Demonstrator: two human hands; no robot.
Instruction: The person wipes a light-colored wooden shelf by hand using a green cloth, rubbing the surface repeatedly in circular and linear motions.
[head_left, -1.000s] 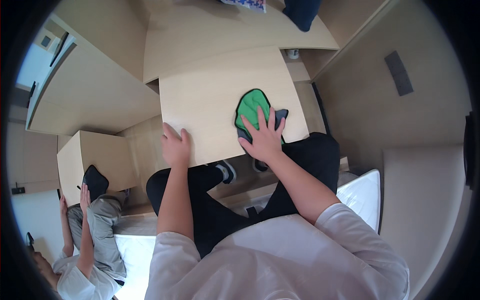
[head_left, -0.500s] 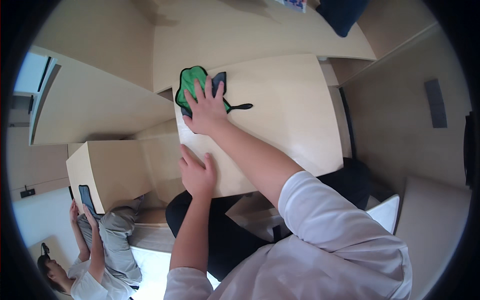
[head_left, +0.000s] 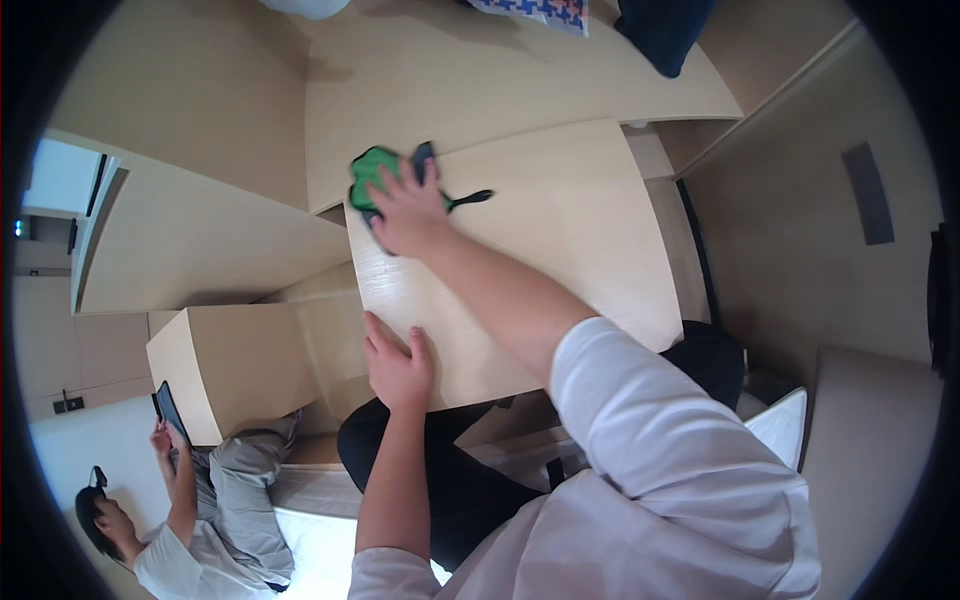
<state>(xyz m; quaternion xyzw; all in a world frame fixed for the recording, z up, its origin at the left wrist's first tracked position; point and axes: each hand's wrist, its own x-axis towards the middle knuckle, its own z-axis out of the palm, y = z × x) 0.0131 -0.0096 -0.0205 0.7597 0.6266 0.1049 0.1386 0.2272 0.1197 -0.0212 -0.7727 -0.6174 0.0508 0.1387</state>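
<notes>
Downward head view (wide fisheye)

Abt a sec. ago the person's R hand (head_left: 410, 218) had the green-&-grey cloth (head_left: 370, 172) on the R part of the tabletop (head_left: 530, 270) nr the lap; now it's over at the far L corner, R forearm (head_left: 500, 295) stretched across, & the cloth's blk loop (head_left: 475, 198) sticks out to the R, tilted more than ½ sec. ago. Off to my L, the co-worker's hands (head_left: 161, 440), apart earlier, are now close tog. by their dark cloth (head_left: 170, 408), which shows narrower. Up top, a whitish thing's (head_left: 305, 6) come into sight, kind unclear.
</notes>
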